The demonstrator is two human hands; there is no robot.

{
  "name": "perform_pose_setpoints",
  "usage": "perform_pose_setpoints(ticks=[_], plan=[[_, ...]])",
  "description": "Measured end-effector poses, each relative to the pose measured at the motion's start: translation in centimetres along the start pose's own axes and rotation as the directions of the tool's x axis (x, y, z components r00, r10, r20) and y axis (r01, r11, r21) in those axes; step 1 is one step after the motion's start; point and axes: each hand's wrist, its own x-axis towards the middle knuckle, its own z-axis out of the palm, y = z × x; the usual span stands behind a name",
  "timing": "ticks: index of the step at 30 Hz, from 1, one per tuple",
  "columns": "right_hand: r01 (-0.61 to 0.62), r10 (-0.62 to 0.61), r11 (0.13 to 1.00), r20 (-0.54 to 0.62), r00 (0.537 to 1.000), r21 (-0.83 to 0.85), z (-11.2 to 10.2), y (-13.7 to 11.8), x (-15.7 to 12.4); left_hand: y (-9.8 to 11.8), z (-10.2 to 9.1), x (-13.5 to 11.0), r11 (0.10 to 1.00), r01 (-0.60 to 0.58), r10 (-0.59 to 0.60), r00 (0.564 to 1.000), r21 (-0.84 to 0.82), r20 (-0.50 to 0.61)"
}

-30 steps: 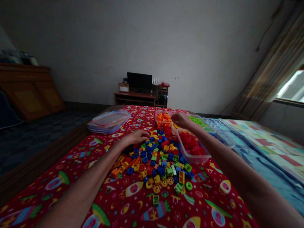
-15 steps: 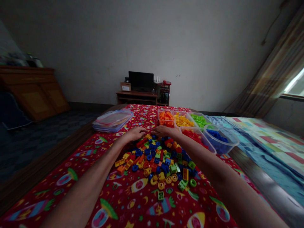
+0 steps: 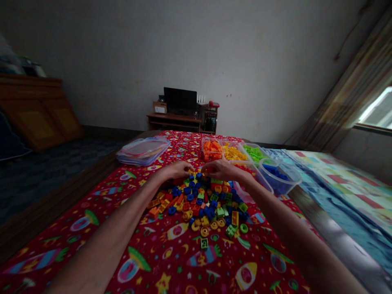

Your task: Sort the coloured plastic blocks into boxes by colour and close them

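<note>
Head camera view: the left hand [image 3: 176, 170] and right hand [image 3: 225, 170] lay palm-down, partly open with fingers loosely curved, nearly meeting at the far edge of a heap of plastic building bricks [image 3: 199, 204]. Neither clearly gripped a brick. The heap sat on a red rocket-print bedspread [image 3: 76, 232], just before a clear tub [image 3: 277, 181] of blue bricks.

No legible writing in view, wooden desk [image 3: 174, 118] included.
A cardboard box [image 3: 159, 107] beside the black monitor [image 3: 180, 101] shows a pale panel (too small to read).
</note>
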Motion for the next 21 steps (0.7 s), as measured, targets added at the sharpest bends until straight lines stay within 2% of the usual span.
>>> perform_pose_setpoints(ticks=[5, 9, 12, 14, 17, 21], plan=[[0.029, -0.022, 0.997, -0.103, 0.994, 0.066, 1.4, -0.8, -1.3, 0.6, -0.7, -0.1, 0.997, -0.070, 0.071, 0.997, 0.031, -0.017], [0.051, -0.042, 0.997, -0.133, 0.990, 0.061, 2.0, -0.9, -1.7, 1.6, -1.0, -0.6, 0.992, -0.106, 0.101, 0.992, 0.062, 0.075], [0.011, 0.008, 0.994, -0.182, 0.983, 0.106, 1.7, -0.7, -2.0, 2.7, -1.0, -0.9, 0.990, -0.122, 0.114, 0.988, 0.071, 0.104], [-0.009, 0.054, 0.982, -0.230, 0.972, 0.191, 1.4, -0.4, -2.1, 3.5, -1.0, -1.1, 0.989, -0.136, 0.129, 0.986, 0.063, 0.101], [-0.019, 0.133, 0.920, -0.266, 0.955, 0.392, 1.1, 0.3, -2.2, 4.5, -1.2, -1.3, 0.987, -0.160, 0.160, 0.985, -0.005, 0.066], [-0.022, 0.226, 0.744, -0.220, 0.949, 0.667, 1.1, 0.9, -2.2, 5.4, -1.5, -1.7, 0.954, -0.171, 0.187, 0.981, -0.245, 0.044]])
